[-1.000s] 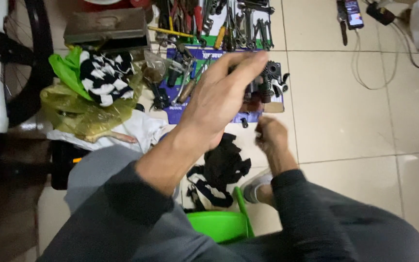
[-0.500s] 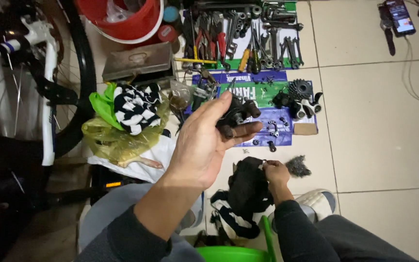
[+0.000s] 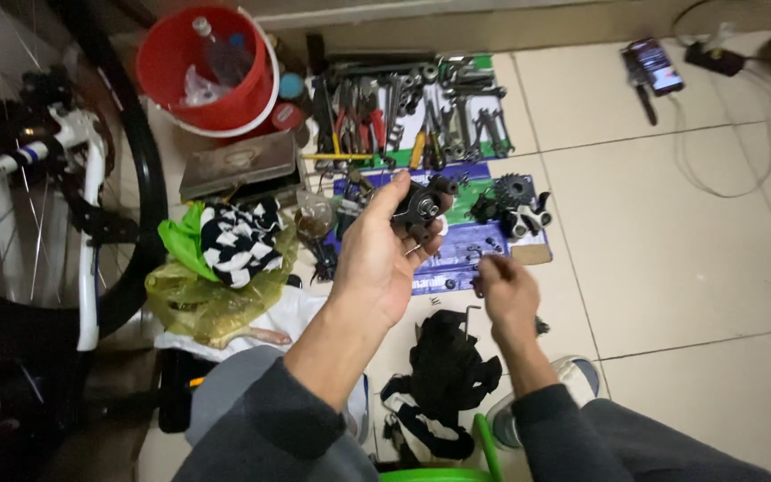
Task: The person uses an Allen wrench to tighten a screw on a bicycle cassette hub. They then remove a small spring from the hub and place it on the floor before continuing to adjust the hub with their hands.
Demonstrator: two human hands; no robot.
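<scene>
My left hand (image 3: 381, 254) is raised palm-up over the floor and grips a black metal bicycle part (image 3: 423, 207) between thumb and fingers. Lower right of it, my right hand (image 3: 504, 290) hovers over the edge of a purple and green printed sheet (image 3: 457, 241), fingertips pinched on a small dark piece that is too small to identify. A black toothed cog (image 3: 512, 189) and other small black parts lie on the sheet just beyond my right hand.
Wrenches and pliers (image 3: 412, 112) lie in rows behind the sheet. A red bucket (image 3: 207, 67), a flat metal tin (image 3: 238, 167), a checkered cloth on plastic bags (image 3: 234, 236), a bicycle wheel and white frame (image 3: 64, 178), black rags (image 3: 443, 370), a phone with cable (image 3: 653, 67).
The view has tilted up, showing the bucket and bicycle. My left hand stays raised with the black part. My right hand rose from the black rags to the sheet's edge.
</scene>
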